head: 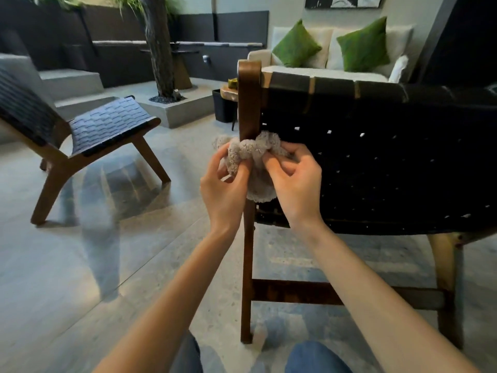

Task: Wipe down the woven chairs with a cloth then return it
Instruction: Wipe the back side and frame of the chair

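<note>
A fluffy beige cloth [250, 154] is bunched up in front of the brown wooden post [248, 103] of the near woven chair. Its black woven back [376, 162] faces me and fills the right half of the view. My left hand [224, 189] pinches the cloth's left side. My right hand [293, 181] pinches its right side, over the weave's left edge. A second woven chair [107, 125] with a dark seat and brown legs stands at the left, apart from my hands.
A white sofa [333, 68] with green cushions stands behind the near chair. A small wooden side table [228, 91] and a black bin [223, 109] sit beyond the post. A tree trunk in a concrete planter [174, 109] rises at centre back. Glossy grey floor [107, 265] lies between the chairs.
</note>
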Tool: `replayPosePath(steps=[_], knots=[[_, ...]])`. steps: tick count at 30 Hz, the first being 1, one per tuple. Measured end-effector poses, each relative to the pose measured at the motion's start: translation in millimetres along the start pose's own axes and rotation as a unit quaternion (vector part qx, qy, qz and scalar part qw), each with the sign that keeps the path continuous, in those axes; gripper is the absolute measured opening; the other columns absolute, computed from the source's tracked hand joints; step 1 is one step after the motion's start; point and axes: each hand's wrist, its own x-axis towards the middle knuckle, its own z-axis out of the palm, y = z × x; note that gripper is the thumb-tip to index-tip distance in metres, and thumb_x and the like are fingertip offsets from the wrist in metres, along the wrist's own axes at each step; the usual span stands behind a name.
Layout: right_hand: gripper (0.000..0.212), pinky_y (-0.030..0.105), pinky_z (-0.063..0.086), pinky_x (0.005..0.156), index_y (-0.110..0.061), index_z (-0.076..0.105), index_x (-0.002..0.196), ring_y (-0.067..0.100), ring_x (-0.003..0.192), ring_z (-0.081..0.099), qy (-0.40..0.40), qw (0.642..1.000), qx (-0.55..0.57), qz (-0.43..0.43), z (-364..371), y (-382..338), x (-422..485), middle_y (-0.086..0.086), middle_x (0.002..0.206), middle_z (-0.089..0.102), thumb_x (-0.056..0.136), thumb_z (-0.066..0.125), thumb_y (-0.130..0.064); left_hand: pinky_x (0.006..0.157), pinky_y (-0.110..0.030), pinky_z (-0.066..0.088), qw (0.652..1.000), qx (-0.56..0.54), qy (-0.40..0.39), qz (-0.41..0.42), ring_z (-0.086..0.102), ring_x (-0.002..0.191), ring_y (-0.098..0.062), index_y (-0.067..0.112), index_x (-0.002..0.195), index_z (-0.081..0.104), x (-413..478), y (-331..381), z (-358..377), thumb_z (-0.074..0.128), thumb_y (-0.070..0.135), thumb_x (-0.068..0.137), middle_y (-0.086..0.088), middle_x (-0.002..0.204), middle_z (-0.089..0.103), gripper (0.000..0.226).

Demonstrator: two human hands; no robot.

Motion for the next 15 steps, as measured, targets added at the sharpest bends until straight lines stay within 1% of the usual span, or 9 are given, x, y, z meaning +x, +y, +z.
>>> replayPosePath(steps=[1, 3, 5, 7, 9, 11, 12, 13, 15], knots=[[0.028, 0.022, 0.055, 0.083, -0.010, 0.057, 0.117, 0.009, 0.098, 0.067, -0.002, 1.000, 0.010, 0.004, 0.2, -4.1, 0.7, 0.004, 0.104, 0.069, 0.091, 0.065, -0.014, 0.074, -0.016, 0.054, 1.000, 0.004, 0.002, 0.008, 0.064, 0.092, 0.002, 0.025, 0.118, 0.056, 1.4, 5.5, 0.7, 0.065, 0.010, 0.088, 0.021, 0.098, 0.062, 0.035], [0.033, 0.020, 0.053, 0.087, -0.010, 0.055, 0.124, 0.010, 0.106, 0.064, -0.008, 1.000, 0.022, 0.009, 0.5, -10.3, 0.9, 0.003, 0.114, 0.066, 0.092, 0.063, -0.013, 0.075, -0.015, 0.053, 0.999, 0.017, 0.005, 0.029, 0.063, 0.094, 0.002, 0.024, 0.118, 0.056, 3.8, 13.8, 1.1, 0.065, 0.012, 0.088, 0.015, 0.103, 0.062, 0.033], [0.039, 0.019, 0.051, 0.090, -0.010, 0.053, 0.130, 0.010, 0.112, 0.061, -0.022, 1.000, 0.019, 0.012, -1.4, -13.3, -0.3, 0.003, 0.121, 0.063, 0.092, 0.062, -0.011, 0.074, -0.012, 0.050, 0.998, 0.037, 0.015, 0.058, 0.059, 0.093, 0.004, 0.024, 0.113, 0.054, 4.8, 19.2, 0.4, 0.064, 0.012, 0.088, 0.016, 0.102, 0.058, 0.029], [0.037, 0.018, 0.053, 0.086, -0.015, 0.055, 0.126, 0.008, 0.109, 0.063, -0.027, 0.999, 0.020, 0.025, -9.1, -13.5, -3.9, 0.000, 0.116, 0.066, 0.090, 0.064, -0.010, 0.076, -0.019, 0.052, 0.996, 0.050, 0.013, 0.076, 0.058, 0.095, -0.004, 0.026, 0.107, 0.050, 1.5, 18.3, -2.1, 0.065, 0.014, 0.087, 0.014, 0.101, 0.055, 0.028], [0.026, 0.019, 0.055, 0.080, -0.021, 0.060, 0.112, 0.005, 0.097, 0.068, -0.004, 0.999, 0.025, 0.031, -23.7, -11.0, -9.2, -0.002, 0.104, 0.070, 0.089, 0.066, -0.011, 0.077, -0.024, 0.053, 0.998, 0.045, -0.015, 0.049, 0.056, 0.096, -0.010, 0.027, 0.103, 0.048, -9.4, 12.4, -6.0, 0.066, 0.015, 0.086, 0.006, 0.103, 0.054, 0.028], [0.020, 0.021, 0.056, 0.077, -0.022, 0.061, 0.106, 0.006, 0.089, 0.070, 0.022, 0.999, 0.008, 0.031, -42.9, -2.4, -14.5, 0.000, 0.096, 0.071, 0.090, 0.065, -0.012, 0.071, -0.017, 0.051, 0.997, 0.031, -0.066, 0.001, 0.056, 0.093, -0.004, 0.028, 0.099, 0.049, -25.5, 6.2, -9.2, 0.068, 0.016, 0.086, 0.003, 0.104, 0.055, 0.026], [0.021, 0.022, 0.056, 0.079, -0.022, 0.060, 0.108, 0.006, 0.091, 0.069, 0.014, 0.999, -0.019, 0.032, -52.2, 2.2, -18.3, -0.001, 0.098, 0.071, 0.090, 0.065, -0.013, 0.069, -0.015, 0.051, 0.996, 0.028, -0.086, -0.013, 0.057, 0.090, -0.002, 0.028, 0.098, 0.051, -33.8, 3.5, -10.2, 0.068, 0.017, 0.085, 0.002, 0.103, 0.056, 0.024], [0.025, 0.025, 0.056, 0.083, -0.022, 0.059, 0.114, 0.005, 0.096, 0.067, -0.015, 0.998, -0.045, 0.037, -60.1, 7.4, -22.7, -0.002, 0.103, 0.070, 0.091, 0.064, -0.014, 0.067, -0.014, 0.051, 0.994, 0.027, -0.102, -0.024, 0.058, 0.089, -0.002, 0.026, 0.098, 0.053, -41.1, 1.2, -10.2, 0.067, 0.020, 0.085, 0.002, 0.102, 0.058, 0.020], [0.041, 0.025, 0.053, 0.091, -0.026, 0.052, 0.126, 0.002, 0.108, 0.061, -0.113, 0.989, -0.064, 0.067, -70.4, 16.1, -33.5, -0.008, 0.117, 0.064, 0.089, 0.066, -0.016, 0.065, -0.017, 0.052, 0.988, 0.005, -0.143, -0.064, 0.063, 0.088, -0.008, 0.023, 0.099, 0.059, -53.2, -0.9, -8.8, 0.061, 0.026, 0.088, 0.004, 0.096, 0.063, 0.011]])
